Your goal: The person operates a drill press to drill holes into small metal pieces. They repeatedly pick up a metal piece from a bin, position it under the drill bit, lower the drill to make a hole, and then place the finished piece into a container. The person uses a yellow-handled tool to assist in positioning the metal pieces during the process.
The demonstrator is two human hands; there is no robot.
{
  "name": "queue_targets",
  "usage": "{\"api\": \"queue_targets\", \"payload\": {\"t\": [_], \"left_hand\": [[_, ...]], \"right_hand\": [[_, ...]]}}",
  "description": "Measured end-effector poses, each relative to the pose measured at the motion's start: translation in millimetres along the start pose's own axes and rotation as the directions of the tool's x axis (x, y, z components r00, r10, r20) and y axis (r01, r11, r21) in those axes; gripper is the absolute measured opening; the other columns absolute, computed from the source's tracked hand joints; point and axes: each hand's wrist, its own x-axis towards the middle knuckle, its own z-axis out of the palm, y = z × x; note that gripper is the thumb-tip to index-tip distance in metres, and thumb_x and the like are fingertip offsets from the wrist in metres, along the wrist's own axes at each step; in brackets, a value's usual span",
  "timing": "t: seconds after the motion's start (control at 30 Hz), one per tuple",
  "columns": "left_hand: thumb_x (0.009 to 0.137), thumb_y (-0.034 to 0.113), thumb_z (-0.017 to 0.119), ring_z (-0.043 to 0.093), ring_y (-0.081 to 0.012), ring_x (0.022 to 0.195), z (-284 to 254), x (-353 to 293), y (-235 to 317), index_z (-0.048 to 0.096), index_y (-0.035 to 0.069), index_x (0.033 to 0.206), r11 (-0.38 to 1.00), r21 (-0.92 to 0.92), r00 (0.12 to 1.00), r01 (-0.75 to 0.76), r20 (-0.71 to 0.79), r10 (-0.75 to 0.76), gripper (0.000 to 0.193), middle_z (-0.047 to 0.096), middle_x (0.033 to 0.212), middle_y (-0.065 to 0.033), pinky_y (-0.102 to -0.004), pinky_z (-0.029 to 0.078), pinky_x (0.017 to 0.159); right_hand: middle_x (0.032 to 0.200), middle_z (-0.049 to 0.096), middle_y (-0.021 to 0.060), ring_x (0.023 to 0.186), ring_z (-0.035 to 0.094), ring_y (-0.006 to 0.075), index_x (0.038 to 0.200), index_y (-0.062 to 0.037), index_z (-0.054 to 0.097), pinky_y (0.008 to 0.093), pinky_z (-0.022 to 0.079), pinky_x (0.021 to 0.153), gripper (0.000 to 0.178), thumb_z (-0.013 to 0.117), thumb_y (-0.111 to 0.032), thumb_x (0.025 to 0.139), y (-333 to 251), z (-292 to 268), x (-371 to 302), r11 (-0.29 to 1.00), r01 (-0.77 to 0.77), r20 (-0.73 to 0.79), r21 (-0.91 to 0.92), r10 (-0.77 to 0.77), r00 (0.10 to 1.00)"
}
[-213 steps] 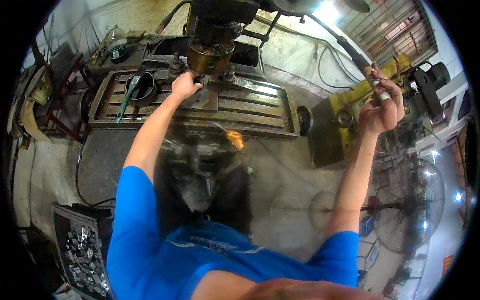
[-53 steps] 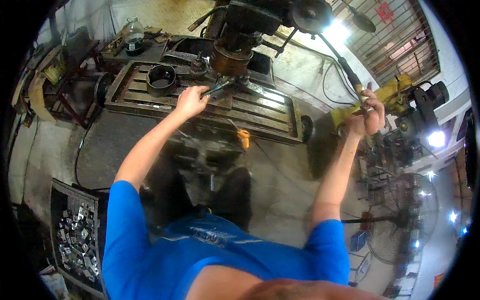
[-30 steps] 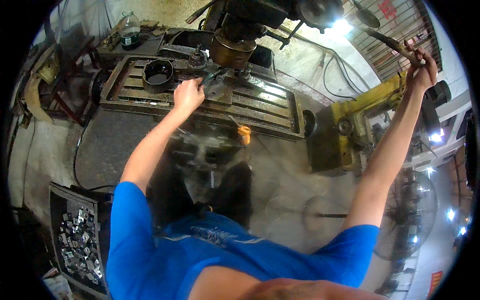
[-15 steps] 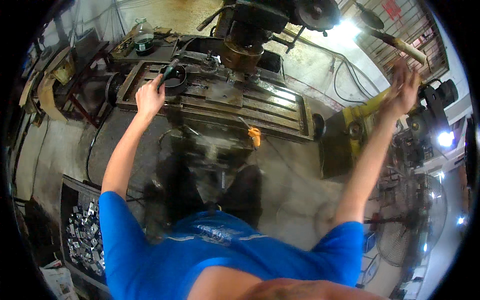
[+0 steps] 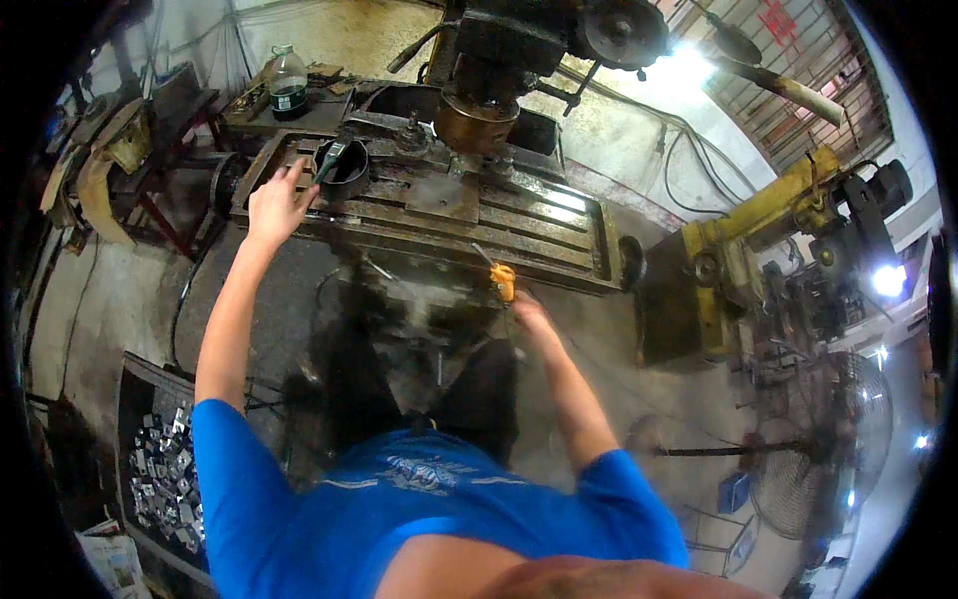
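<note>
Orange handle [image 5: 502, 283] sticks out from the front edge of the big machine table [image 5: 559, 225], and the right hand [image 5: 526, 307] is just below it, touching or nearly touching it. I cannot tell if the fingers are closed around the handle, because the hand is small and a bit blurry there. The handle is short, bright and smooth, the only orange thing on the dark machine. The left hand [image 5: 274, 203] is far away from it, up at the left end of the table. That hand is spread open flat with the fingers apart, and it holds nothing. Its fingertips are near a round black ring [image 5: 342, 160] that sits on the table, and a thin tool with a green grip [image 5: 330, 158] leans across that ring. The table is long, made of rusty brown metal, with straight grooves running along it. A flat square metal plate [image 5: 441, 194] lies in the middle. Above it hangs a fat round brass-coloured part [image 5: 473, 118] of the machine. A clear plastic bottle [image 5: 287, 84] with dark liquid stands on the bench behind. Down by the floor on the left is a tray [image 5: 135, 394] full of small shiny metal pieces. A yellow machine [image 5: 753, 215] stands to the right.
</note>
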Motion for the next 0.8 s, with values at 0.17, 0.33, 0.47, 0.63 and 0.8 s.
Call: {"api": "queue_targets", "payload": {"t": [0.17,0.33,0.47,0.63,0.8], "left_hand": [[0.077,0.017,0.060,0.061,-0.0225,0.062,-16.2,-33.5,57.3,0.060,0.003,0.104,0.870,-0.463,0.984,0.172,0.116,-0.133,0.031,0.062,0.072,-0.0134,-0.0341,0.047,0.056],[0.076,0.005,0.055,0.060,-0.0115,0.064,50.5,-90.6,111.9,0.060,0.000,0.103,0.320,-0.781,0.827,0.536,0.561,-0.015,0.028,0.063,0.073,-0.0100,-0.0265,0.048,0.057],[0.079,0.005,0.053,0.061,-0.0142,0.065,67.3,-84.8,143.1,0.055,-0.001,0.109,-0.310,-0.716,0.758,0.625,0.652,0.021,0.030,0.062,0.077,-0.0097,-0.0240,0.049,0.057],[0.083,0.011,0.053,0.059,-0.0156,0.063,80.6,-86.4,139.3,0.054,0.001,0.108,-0.478,-0.613,0.710,0.630,0.704,0.033,0.027,0.060,0.078,-0.0081,-0.0252,0.051,0.058],[0.084,0.011,0.050,0.057,-0.0146,0.062,93.6,-94.2,114.3,0.054,0.002,0.108,-0.444,-0.620,0.673,0.646,0.738,-0.051,0.026,0.059,0.076,-0.0065,-0.0272,0.051,0.059]], "right_hand": [[0.088,0.060,0.0074,0.082,0.055,0.0183,0.106,0.0008,0.056,0.0298,0.042,0.074,0.045,0.058,-0.015,0.064,1.6,0.3,13.0,0.947,-0.058,-0.027,-0.315,0.052,0.998],[0.076,0.060,0.0132,0.069,0.057,0.0221,0.093,0.0011,0.058,0.0333,0.043,0.064,0.037,0.058,-0.016,0.059,-84.6,42.4,-34.9,0.806,0.293,0.181,-0.514,-0.232,0.956],[0.101,0.058,0.0211,0.094,0.056,0.0357,0.115,-0.0014,0.051,0.0379,0.045,0.082,0.063,0.060,-0.017,0.055,-107.3,63.1,-83.0,0.571,0.452,0.291,-0.685,-0.355,0.889],[0.097,0.057,0.0235,0.092,0.056,0.0364,0.108,-0.0003,0.050,0.0402,0.046,0.078,0.054,0.059,-0.017,0.057,-106.8,104.2,-127.7,0.664,0.434,0.536,-0.608,-0.059,0.842],[0.065,0.055,0.0248,0.065,0.056,0.0421,0.075,0.0020,0.055,0.0470,0.045,0.058,0.024,0.054,-0.015,0.058,-103.3,118.4,-132.7,0.631,0.409,0.499,-0.659,-0.039,0.865]]}}
